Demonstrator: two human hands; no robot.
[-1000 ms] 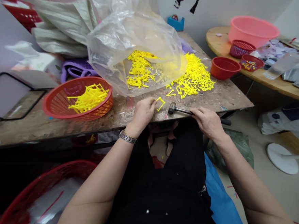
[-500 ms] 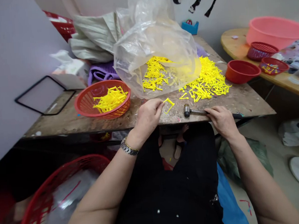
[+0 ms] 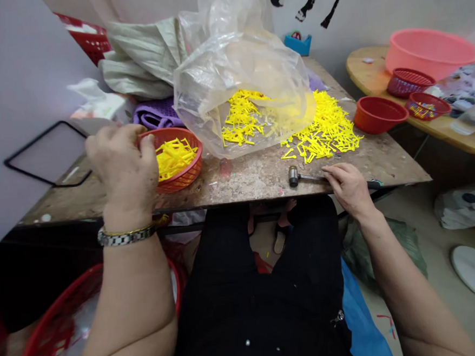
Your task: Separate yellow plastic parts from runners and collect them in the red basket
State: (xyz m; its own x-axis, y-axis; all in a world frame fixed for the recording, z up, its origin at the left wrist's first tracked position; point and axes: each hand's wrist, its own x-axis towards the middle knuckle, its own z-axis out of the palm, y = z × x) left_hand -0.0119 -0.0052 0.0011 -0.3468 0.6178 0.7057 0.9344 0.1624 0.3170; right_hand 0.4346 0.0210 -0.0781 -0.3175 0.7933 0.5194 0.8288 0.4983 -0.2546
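Observation:
My left hand (image 3: pixel 125 164) is over the left side of an orange-red basket (image 3: pixel 191 177), hiding part of its rim. Its thumb and fingers are apart, and no piece shows between them. Inside the basket lies a heap of yellow plastic pieces (image 3: pixel 176 158). My right hand (image 3: pixel 350 186) grips the handle of a small mallet (image 3: pixel 294 176), which rests on the worn table (image 3: pixel 246 183) near its front edge. Behind the mallet spreads a pile of thin yellow plastic parts (image 3: pixel 329 125), partly under a clear plastic bag (image 3: pixel 249 63).
A red bowl (image 3: pixel 379 115) stands at the table's right. On a round wooden table (image 3: pixel 359 63) are a pink basin (image 3: pixel 432 50) and small baskets. A black wire frame (image 3: pixel 29 173) leans at the left, and a large red basket (image 3: pixel 40 333) sits below.
My left hand has moved left from the table's middle to the basket, and the yellow frame-shaped piece it held is out of sight. My right hand stays on the mallet.

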